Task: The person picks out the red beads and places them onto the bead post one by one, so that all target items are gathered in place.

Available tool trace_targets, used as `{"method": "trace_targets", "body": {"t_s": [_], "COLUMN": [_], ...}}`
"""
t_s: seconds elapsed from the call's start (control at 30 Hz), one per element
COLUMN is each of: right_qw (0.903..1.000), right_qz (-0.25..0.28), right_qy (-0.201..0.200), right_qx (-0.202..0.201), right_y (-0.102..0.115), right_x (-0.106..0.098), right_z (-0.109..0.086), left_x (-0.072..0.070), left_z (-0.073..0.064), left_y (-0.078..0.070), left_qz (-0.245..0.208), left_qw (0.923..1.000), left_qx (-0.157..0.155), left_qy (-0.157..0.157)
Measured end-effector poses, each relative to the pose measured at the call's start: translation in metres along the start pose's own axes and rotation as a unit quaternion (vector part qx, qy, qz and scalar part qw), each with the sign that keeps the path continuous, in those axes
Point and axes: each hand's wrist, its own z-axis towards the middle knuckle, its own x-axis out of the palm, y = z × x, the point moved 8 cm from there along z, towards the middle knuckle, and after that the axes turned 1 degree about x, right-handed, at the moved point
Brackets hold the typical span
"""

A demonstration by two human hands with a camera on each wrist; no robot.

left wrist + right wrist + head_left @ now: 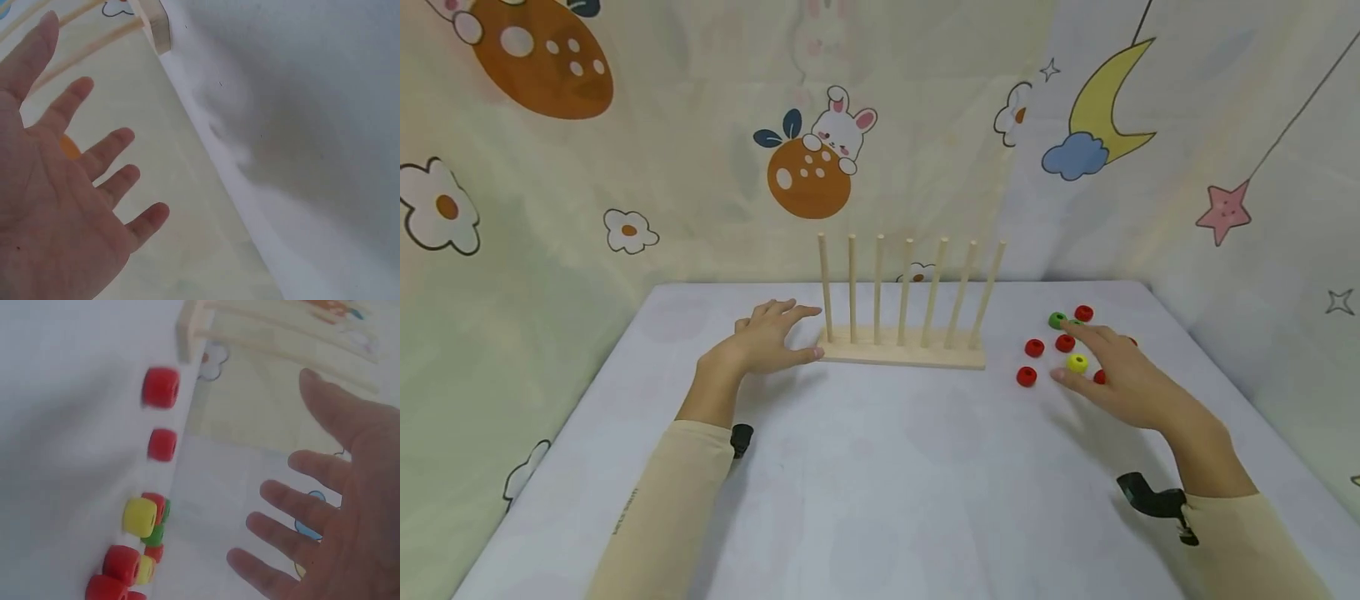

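Observation:
A pale wooden rack (901, 353) with a row of several upright pegs stands toward the back of the table, its pegs bare. My left hand (767, 337) is at the rack's left end, thumb and fingertips spread apart close to the base; the left wrist view shows the palm with nothing in it. Over the beads at the right hovers my right hand (1112, 375), fingers spread, palm bare in the right wrist view. Around and under it lie red beads (1034, 347), a yellow bead (1077, 362) and a green bead (1057, 320). The hand hides some beads.
The white table (865, 483) ends at a patterned cloth backdrop (700, 150) with cartoon prints. A black wrist mount (741, 440) sticks out by the left sleeve, and another black mount (1153, 500) by the right one.

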Motion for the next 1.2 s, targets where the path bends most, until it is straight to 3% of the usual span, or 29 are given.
{"method": "trace_targets", "body": {"t_s": [0.07, 0.3, 0.5, 0.63, 0.87, 1.2], "right_qw": [0.9995, 0.9985, 0.9969, 0.9956, 0.9955, 0.9945], "right_qz": [0.031, 0.054, 0.075, 0.092, 0.087, 0.055], "right_qy": [0.006, 0.005, 0.005, -0.004, -0.007, 0.032], "right_qx": [-0.004, 0.004, 0.022, 0.022, 0.037, 0.083], "right_y": [0.0, -0.011, -0.027, -0.031, -0.039, -0.06], "right_x": [0.001, 0.001, 0.007, 0.006, 0.008, 0.02], "right_z": [-0.004, -0.014, -0.025, -0.026, -0.024, -0.03], "left_x": [0.001, 0.004, 0.019, 0.021, 0.019, 0.031], "left_z": [0.0, 0.003, 0.002, 0.0, 0.004, 0.011], "left_y": [0.001, 0.007, 0.004, 0.005, 0.007, 0.007], "left_qz": [-0.01, -0.016, -0.031, -0.027, -0.016, -0.034], "left_qw": [0.9999, 0.9997, 0.9973, 0.9967, 0.9978, 0.9955], "left_qx": [-0.001, -0.012, -0.019, -0.024, -0.022, -0.031], "left_qy": [0.003, 0.013, 0.063, 0.072, 0.06, 0.083]}}
